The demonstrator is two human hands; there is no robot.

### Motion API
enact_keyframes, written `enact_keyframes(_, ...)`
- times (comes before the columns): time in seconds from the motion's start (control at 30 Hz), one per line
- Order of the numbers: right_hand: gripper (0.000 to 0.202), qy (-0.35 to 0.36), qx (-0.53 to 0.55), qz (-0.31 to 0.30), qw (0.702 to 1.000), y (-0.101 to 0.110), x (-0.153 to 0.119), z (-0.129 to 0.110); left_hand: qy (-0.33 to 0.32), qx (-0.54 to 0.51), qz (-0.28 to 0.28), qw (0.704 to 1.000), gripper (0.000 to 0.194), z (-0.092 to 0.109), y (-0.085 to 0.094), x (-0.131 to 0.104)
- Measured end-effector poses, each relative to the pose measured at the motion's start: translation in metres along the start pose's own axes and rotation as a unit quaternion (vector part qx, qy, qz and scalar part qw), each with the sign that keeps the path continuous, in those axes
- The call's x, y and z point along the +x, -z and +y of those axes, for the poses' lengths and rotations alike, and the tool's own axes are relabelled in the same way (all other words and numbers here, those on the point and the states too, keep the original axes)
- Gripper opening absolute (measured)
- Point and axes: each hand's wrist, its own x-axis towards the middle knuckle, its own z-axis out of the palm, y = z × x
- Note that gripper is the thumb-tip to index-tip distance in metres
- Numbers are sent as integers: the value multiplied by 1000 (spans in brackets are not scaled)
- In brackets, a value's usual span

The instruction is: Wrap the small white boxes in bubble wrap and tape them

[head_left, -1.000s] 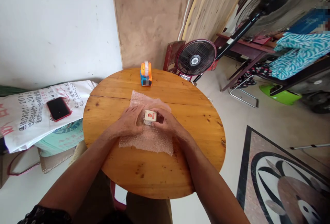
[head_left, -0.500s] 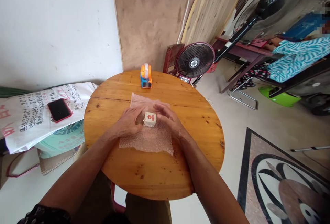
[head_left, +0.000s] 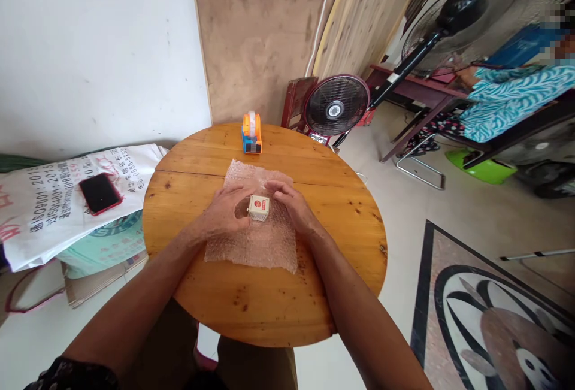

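A small cream box with red print on its top rests on a sheet of bubble wrap, which lies flat on the round wooden table. To the left of the box is my left hand, fingers spread and thumb close by its lower corner; whether the thumb touches it I cannot tell. On the other side my right hand lies over the wrap's right part, fingers extended and apart from the box. Neither hand grips anything.
An orange and blue tape dispenser stands at the table's far edge. Left of the table, a phone lies on a white printed sack. Behind it are a fan and, farther right, a seated person.
My right hand has drawn slightly away from the box, and my left fingers have shifted a little. The box stays in place on the wrap. The whole view has shifted slightly.
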Motion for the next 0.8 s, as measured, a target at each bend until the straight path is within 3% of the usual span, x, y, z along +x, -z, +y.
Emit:
enact_keyframes(0.3,42,-6,-32,-14,999,0,1,3,9,-26,2,1000,50,2,1,1)
enact_keyframes(0.8,41,-7,-38,-10,999,-2,0,-1,-2,-35,0,999,48,5,4,2)
